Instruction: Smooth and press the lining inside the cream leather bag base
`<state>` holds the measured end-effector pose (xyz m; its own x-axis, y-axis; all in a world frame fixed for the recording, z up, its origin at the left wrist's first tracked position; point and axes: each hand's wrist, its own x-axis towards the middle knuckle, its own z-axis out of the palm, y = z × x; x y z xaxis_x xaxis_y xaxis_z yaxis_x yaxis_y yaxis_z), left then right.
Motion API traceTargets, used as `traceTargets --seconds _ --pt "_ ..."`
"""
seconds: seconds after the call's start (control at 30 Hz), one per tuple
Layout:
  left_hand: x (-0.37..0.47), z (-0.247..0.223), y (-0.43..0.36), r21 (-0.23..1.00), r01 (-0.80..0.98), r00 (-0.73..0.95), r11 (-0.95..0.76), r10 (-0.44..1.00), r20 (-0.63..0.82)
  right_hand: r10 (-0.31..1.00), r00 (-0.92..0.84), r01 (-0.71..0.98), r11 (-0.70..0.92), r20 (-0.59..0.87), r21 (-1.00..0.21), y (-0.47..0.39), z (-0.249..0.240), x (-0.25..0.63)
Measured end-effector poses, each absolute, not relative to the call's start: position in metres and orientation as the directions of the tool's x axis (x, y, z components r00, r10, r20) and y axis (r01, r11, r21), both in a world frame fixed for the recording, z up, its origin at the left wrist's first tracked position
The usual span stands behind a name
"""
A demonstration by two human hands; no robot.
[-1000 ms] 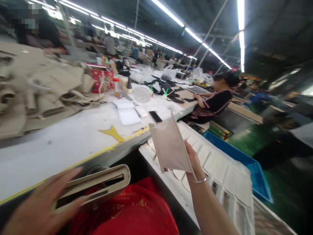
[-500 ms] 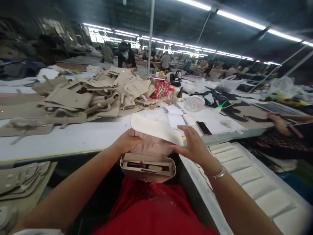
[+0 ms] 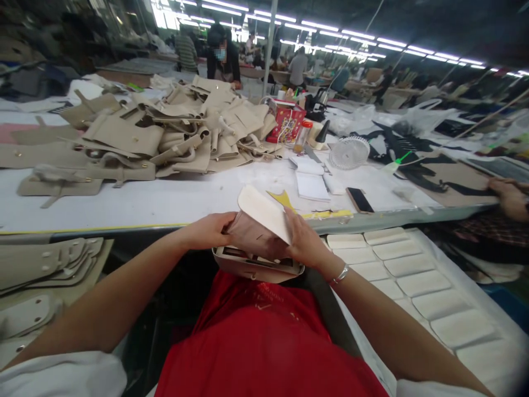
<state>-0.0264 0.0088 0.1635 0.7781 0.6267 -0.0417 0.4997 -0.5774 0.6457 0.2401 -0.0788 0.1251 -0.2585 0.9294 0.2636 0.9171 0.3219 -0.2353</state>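
A small tan handbag body (image 3: 258, 269) faces me close to my red apron, its opening upward. Above it I hold a pinkish-beige lining (image 3: 258, 236) together with a stiff cream panel (image 3: 264, 212). My left hand (image 3: 217, 229) grips the lining's left side, thumb in front. On the right, my right hand (image 3: 305, 242) is closed around the panel's edge and the lining's side. The lining's lower edge covers part of the bag's opening, so I cannot tell how deep it sits inside.
A heap of tan bag pieces (image 3: 182, 129) covers the table's left. Further right are a red box (image 3: 286, 120), an orange-capped jar (image 3: 303, 137), a clear dish (image 3: 349, 151) and a phone (image 3: 359, 199). Rows of cream panels (image 3: 425, 285) lie at my right. A co-worker's hand (image 3: 510, 197) shows at far right.
The lining and cream panel have come down closer to the bag body, covering more of its opening. My right hand has closed in on the panel's edge. The view has tilted downward.
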Motion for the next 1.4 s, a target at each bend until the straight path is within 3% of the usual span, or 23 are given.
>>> traceTargets --seconds 0.27,0.33,0.43,0.57,0.73,0.83,1.07,1.23,1.3,1.4 --pt "-0.019 0.119 -0.002 0.481 0.621 0.720 -0.619 0.693 -0.038 0.946 -0.218 0.973 0.228 0.240 -0.015 -0.096 0.107 0.245" --pt "-0.027 0.110 0.001 0.554 0.613 0.647 -0.564 0.760 0.057 0.940 -0.252 0.968 0.246 0.231 0.053 -0.099 0.106 0.242" --pt "-0.046 0.090 0.001 0.765 0.549 0.348 -0.336 0.924 0.157 0.927 -0.295 0.953 0.269 0.231 0.139 -0.096 0.104 0.233" --pt "-0.063 0.055 -0.012 0.951 0.302 0.009 -0.069 0.998 0.069 0.882 -0.388 0.913 0.327 0.269 0.245 -0.085 0.097 0.224" --pt "-0.049 0.031 -0.037 0.997 0.014 -0.063 0.081 0.995 -0.080 0.790 -0.557 0.816 0.464 0.256 0.345 -0.083 0.090 0.223" --pt "-0.038 0.027 -0.044 0.997 -0.026 -0.037 0.070 0.997 -0.071 0.774 -0.593 0.789 0.504 0.222 0.352 -0.088 0.088 0.226" --pt "-0.025 0.024 -0.034 0.967 0.255 0.047 0.006 0.999 -0.019 0.768 -0.636 0.749 0.590 0.075 0.301 -0.087 0.090 0.223" --pt "-0.025 0.029 -0.024 0.870 0.494 0.076 0.004 0.996 -0.048 0.811 -0.583 0.776 0.575 -0.053 0.259 -0.084 0.098 0.205" --pt "-0.025 0.037 -0.023 0.785 0.614 0.117 -0.083 0.993 0.013 0.821 -0.562 0.788 0.569 -0.104 0.234 -0.080 0.101 0.196" --pt "-0.020 0.053 -0.029 0.613 0.718 0.225 -0.331 0.943 0.246 0.828 -0.540 0.810 0.560 -0.152 0.173 -0.075 0.104 0.186"
